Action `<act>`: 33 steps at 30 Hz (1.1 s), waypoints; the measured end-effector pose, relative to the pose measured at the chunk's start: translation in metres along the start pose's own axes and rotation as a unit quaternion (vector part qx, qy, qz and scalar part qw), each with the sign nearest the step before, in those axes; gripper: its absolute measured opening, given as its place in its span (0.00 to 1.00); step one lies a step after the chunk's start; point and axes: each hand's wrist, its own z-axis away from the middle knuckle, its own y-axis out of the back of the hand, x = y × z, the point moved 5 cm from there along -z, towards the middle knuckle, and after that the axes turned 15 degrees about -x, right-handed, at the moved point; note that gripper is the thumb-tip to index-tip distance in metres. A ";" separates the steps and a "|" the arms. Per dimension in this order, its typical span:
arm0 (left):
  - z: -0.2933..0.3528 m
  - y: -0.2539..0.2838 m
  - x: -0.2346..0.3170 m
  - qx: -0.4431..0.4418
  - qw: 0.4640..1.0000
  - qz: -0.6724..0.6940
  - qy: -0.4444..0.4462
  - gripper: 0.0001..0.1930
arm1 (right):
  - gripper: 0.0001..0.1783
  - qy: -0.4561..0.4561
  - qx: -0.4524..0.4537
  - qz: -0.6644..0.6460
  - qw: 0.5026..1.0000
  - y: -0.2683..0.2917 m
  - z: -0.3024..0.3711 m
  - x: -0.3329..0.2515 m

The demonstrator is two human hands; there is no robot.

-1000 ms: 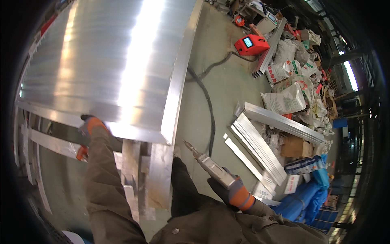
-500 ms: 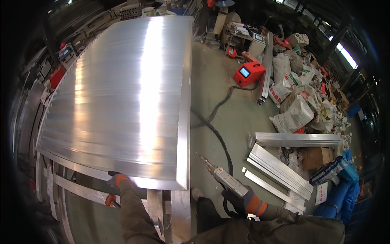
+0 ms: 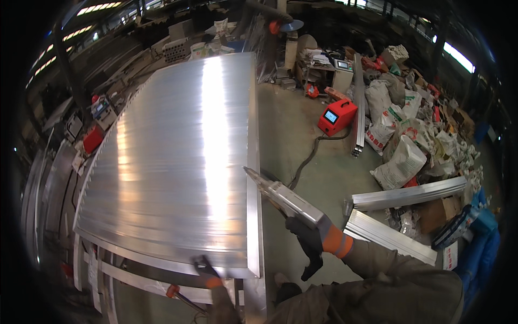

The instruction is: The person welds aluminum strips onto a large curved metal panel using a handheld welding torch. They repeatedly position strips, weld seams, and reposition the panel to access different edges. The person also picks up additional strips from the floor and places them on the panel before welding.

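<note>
My right hand (image 3: 308, 233), in a dark glove with an orange cuff, grips a handheld welding gun (image 3: 294, 204). The gun has a boxy silver body, and its pointed nozzle reaches up and left over the right edge of a large ribbed aluminium panel (image 3: 167, 140). Slightly blurred, my gloved left hand (image 3: 205, 270) lies at the panel's near edge with fingers stretched and apart, nothing visible in them. Below it, a hammer (image 3: 186, 299) with an orange head lies by the frame bars (image 3: 145, 278) under the panel.
A red machine with a screen (image 3: 337, 117) stands on the floor, a black cable (image 3: 306, 164) running from it. Aluminium profiles (image 3: 391, 236) lie at the right, near filled white sacks (image 3: 399, 162) and blue wrapped rolls (image 3: 475, 254). More metal strips (image 3: 51, 189) stand at the far left.
My right hand has raised the welding gun up and left, from beside the panel to over its right edge. My left hand has shifted right along the near edge. The view has tilted upward.
</note>
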 end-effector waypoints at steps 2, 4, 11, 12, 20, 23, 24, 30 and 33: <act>0.057 -0.110 -0.025 -0.258 0.935 -0.200 0.140 0.28 | 0.27 0.027 -0.005 0.009 1.000 0.002 -0.022 -0.014; 0.153 -0.209 -0.033 -0.421 0.870 -0.100 0.235 0.36 | 0.28 0.104 0.029 0.065 0.992 -0.004 -0.044 -0.033; 0.214 -0.387 0.055 -0.512 0.721 -0.464 0.046 0.36 | 0.32 0.113 -0.044 -0.090 0.989 -0.024 -0.087 -0.075; 0.212 -0.394 0.068 -0.477 0.711 -0.516 0.010 0.30 | 0.32 0.134 -0.055 -0.109 0.983 -0.023 -0.092 -0.080; 0.164 -0.429 0.117 -0.379 0.770 -0.485 -0.165 0.05 | 0.32 0.003 -0.296 -0.171 0.940 0.017 -0.127 -0.004; 0.138 -0.442 0.097 -0.418 0.791 -0.439 -0.080 0.08 | 0.34 -0.018 -0.384 -0.260 0.886 0.023 -0.135 0.028; 0.132 -0.445 0.094 -0.423 0.798 -0.425 -0.062 0.13 | 0.34 0.040 -0.406 -0.233 0.883 0.032 -0.143 0.030; 0.113 -0.453 0.095 -0.403 0.837 -0.359 0.089 0.18 | 0.27 0.045 -0.415 -0.179 0.891 0.066 -0.185 0.038; 0.090 -0.415 0.106 -0.306 0.907 -0.280 0.076 0.22 | 0.29 0.089 -0.329 -0.256 0.905 0.081 -0.220 0.019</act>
